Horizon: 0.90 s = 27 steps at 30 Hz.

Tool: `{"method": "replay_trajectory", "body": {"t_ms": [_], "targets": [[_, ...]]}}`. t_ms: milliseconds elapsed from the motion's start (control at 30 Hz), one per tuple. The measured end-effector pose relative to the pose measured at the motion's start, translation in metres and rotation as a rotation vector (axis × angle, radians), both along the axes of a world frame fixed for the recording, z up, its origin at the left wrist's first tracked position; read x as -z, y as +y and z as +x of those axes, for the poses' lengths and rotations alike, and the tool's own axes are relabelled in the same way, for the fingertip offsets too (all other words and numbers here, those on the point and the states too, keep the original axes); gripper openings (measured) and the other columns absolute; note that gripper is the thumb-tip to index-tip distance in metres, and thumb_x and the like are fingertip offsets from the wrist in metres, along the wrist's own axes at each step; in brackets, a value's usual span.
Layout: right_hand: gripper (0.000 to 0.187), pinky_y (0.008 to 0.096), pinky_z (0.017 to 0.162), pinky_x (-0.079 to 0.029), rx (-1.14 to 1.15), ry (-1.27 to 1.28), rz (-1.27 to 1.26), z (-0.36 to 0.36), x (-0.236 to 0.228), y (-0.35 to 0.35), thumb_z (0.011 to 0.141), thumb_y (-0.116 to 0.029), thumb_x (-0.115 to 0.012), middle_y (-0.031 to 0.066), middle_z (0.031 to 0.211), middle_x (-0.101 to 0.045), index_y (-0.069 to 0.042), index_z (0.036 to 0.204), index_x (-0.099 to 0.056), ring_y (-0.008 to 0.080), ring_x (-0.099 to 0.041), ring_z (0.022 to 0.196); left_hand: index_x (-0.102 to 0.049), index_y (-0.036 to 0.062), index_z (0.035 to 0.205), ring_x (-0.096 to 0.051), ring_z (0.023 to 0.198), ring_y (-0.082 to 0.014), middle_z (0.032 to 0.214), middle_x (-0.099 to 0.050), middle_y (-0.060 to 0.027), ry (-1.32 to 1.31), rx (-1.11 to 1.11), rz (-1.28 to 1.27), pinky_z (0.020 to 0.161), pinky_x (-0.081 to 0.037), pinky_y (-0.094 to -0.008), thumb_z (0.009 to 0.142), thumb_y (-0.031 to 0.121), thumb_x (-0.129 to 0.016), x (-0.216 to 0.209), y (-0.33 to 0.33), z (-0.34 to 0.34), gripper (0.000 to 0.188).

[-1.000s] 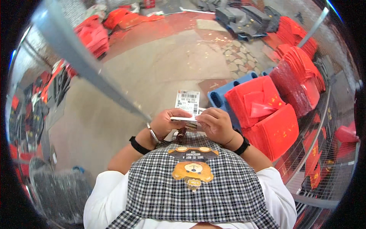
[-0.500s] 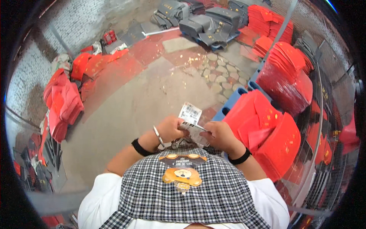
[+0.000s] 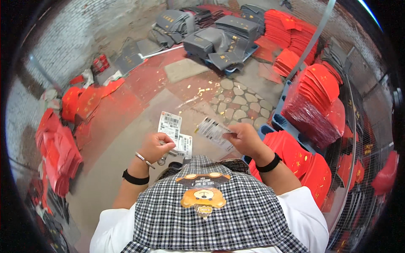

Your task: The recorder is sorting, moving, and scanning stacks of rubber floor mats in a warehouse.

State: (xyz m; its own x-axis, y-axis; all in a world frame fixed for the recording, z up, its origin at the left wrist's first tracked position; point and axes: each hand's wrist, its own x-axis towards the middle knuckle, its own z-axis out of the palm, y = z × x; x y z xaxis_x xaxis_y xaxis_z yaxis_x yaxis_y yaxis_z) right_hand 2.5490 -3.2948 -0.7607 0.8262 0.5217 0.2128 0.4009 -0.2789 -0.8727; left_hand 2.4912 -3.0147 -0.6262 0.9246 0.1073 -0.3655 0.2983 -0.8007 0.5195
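My left hand [image 3: 157, 146] holds two white printed label cards [image 3: 171, 125] fanned upward, with a thin bangle and a black band on the wrist. My right hand [image 3: 243, 139] pinches a separate white printed label [image 3: 213, 131] by its edge and holds it apart, a little to the right of the others. Both hands are raised in front of my chest, above a black-and-white checked apron with a bear patch [image 3: 202, 198].
Stacks of red folded bags [image 3: 310, 105] on a blue pallet [image 3: 276, 122] stand at the right, beside a wire mesh rack [image 3: 358, 139]. Grey bags [image 3: 219, 42] lie piled at the back. More red bags [image 3: 57, 147] lie along the left floor. The concrete floor carries red stains.
My hands were together on one bundle of labels; now they have drawn apart, the right hand pulling one label away. My view has swung toward the back and right.
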Motion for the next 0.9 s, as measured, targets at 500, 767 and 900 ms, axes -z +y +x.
{"method": "replay_trajectory", "body": {"t_ms": [500,767,900], "targets": [[0.025,0.019,0.063,-0.041,0.421,0.879,0.97,0.204,0.02,-0.051,0.091,-0.014,-0.052,0.002,0.085,-0.062,-0.001,0.111,-0.059,0.0052,-0.05,0.069,-0.065,-0.0034,0.08,-0.054,0.056,-0.012,0.062,-0.062,-0.0094,0.158,0.622,-0.182,0.051,-0.043,-0.0297,0.081,0.017,-0.057,0.085,-0.103,0.357,0.022],[0.022,0.0186,0.056,-0.04,0.537,1.057,0.865,0.35,0.172,-0.136,0.09,-0.014,-0.053,0.0018,0.077,-0.06,0.0,0.105,-0.061,0.0057,-0.05,0.063,-0.067,0.0018,0.079,-0.061,0.08,-0.036,0.082,-0.064,-0.0205,0.111,0.217,0.561,0.074,-0.048,-0.0416,0.077,0.03,-0.052,0.279,0.077,0.464,0.032],[0.024,0.0189,0.055,-0.041,0.367,1.11,0.811,0.431,0.209,-0.131,0.09,-0.018,-0.054,0.0016,0.078,-0.061,-0.002,0.106,-0.061,0.0061,-0.053,0.063,-0.066,0.0114,0.1,-0.06,0.098,-0.0322,0.11,-0.062,-0.0129,0.664,0.177,0.907,0.084,-0.048,-0.039,0.082,0.028,-0.049,0.316,0.271,0.348,0.03]]}}
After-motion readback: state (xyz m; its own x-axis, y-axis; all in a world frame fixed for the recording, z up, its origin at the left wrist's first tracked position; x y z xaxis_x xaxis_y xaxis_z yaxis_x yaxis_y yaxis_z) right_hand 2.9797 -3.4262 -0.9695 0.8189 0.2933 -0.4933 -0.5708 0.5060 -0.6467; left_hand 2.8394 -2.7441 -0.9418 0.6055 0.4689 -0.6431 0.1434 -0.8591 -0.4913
